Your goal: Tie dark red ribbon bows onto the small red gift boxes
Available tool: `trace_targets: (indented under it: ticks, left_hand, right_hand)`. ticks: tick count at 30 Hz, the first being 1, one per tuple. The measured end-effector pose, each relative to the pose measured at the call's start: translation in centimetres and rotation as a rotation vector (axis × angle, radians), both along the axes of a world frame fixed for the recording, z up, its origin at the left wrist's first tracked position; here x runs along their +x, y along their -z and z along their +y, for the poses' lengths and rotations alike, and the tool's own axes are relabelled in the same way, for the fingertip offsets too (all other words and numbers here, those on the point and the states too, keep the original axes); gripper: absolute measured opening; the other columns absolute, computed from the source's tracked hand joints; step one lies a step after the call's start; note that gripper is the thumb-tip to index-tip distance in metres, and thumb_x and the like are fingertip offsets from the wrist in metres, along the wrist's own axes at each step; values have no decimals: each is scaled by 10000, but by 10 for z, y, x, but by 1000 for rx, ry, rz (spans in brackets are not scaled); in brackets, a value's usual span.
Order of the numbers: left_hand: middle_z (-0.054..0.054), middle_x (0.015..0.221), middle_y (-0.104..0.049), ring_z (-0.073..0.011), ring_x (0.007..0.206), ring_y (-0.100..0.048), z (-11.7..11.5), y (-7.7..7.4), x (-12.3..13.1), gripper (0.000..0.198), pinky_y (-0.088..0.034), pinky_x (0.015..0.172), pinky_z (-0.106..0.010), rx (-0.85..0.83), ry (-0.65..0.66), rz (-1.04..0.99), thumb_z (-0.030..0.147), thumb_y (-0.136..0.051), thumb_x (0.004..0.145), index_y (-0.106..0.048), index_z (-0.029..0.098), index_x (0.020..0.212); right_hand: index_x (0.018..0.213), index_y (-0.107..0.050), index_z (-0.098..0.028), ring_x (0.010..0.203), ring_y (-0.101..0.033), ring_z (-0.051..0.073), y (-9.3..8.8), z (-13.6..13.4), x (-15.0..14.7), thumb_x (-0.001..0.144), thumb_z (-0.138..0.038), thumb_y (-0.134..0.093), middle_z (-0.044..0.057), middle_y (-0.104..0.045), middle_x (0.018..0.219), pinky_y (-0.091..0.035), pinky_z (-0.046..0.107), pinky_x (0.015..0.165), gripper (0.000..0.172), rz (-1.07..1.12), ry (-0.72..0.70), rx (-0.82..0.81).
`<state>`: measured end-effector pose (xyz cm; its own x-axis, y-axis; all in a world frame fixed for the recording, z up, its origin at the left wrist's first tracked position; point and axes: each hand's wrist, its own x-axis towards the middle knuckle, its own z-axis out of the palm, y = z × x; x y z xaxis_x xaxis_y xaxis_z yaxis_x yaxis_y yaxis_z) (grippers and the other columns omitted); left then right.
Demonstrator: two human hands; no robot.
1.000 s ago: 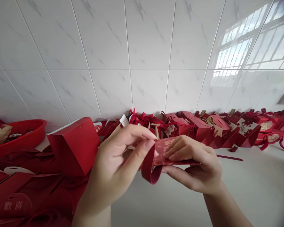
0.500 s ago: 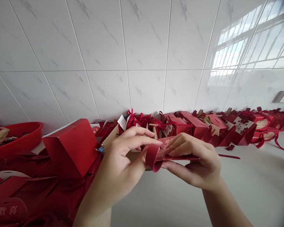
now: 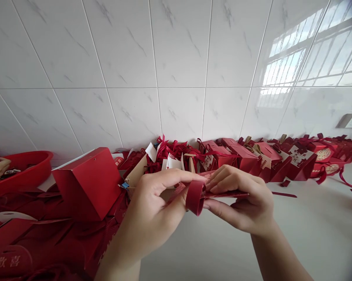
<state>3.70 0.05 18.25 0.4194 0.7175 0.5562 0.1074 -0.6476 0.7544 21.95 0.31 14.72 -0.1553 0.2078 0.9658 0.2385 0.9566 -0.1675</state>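
Note:
A flat red paper box blank (image 3: 222, 192) with pale printed pattern is held in mid-air above the white counter. My right hand (image 3: 240, 203) pinches it from the right, fingers on top and thumb beneath. My left hand (image 3: 152, 214) grips its left end, where a red flap (image 3: 195, 197) curls down into a loop between thumb and fingers. Both hands are closed on the blank.
An upright red box (image 3: 89, 185) stands left of my hands amid flat red blanks (image 3: 14, 249). A red basin (image 3: 23, 175) sits far left. A row of finished red gift boxes with ribbons (image 3: 252, 156) lines the tiled wall. The white counter (image 3: 310, 234) lies below.
My left hand has rolled the blank's left flap tighter, from a long hanging curl into a small loop. The right hand has held its grip nearly still.

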Motion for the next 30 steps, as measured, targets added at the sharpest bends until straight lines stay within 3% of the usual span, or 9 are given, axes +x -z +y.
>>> trace_targets:
  ticks: [12,16,21,30]
  left_hand:
    - [24,714,-606,-63,593,-559,-1,-1,-2,133,-461,522,-126,10,51,-1,164,-643,821,-719,244,895]
    - [4,761,-635,-74,613,-567,-2,-2,-2,70,-468,525,-138,-53,91,-18,192,-643,825,-659,194,893]
    - [21,703,-563,-58,593,-501,-3,-2,-1,53,-432,519,-134,-80,91,4,219,-617,854,-589,177,839]
    - [-16,830,-588,-91,690,-544,-1,1,-3,40,-463,585,-181,-35,143,28,187,-558,885,-570,180,848]
  right_hand:
    - [797,-612,-156,624,-621,151,-3,-2,-1,714,-72,-756,35,-645,682,-534,286,551,186,43,14,24]
    - [796,-614,-154,615,-622,162,-4,-3,-1,716,-74,-752,41,-644,672,-535,297,541,178,42,26,32]
    - [804,-614,-155,628,-628,163,-2,-3,0,700,-71,-768,42,-649,685,-536,296,550,203,40,9,18]
    - [811,-615,-159,635,-627,151,-4,-4,-2,717,-74,-760,41,-655,705,-556,301,585,192,44,-9,28]
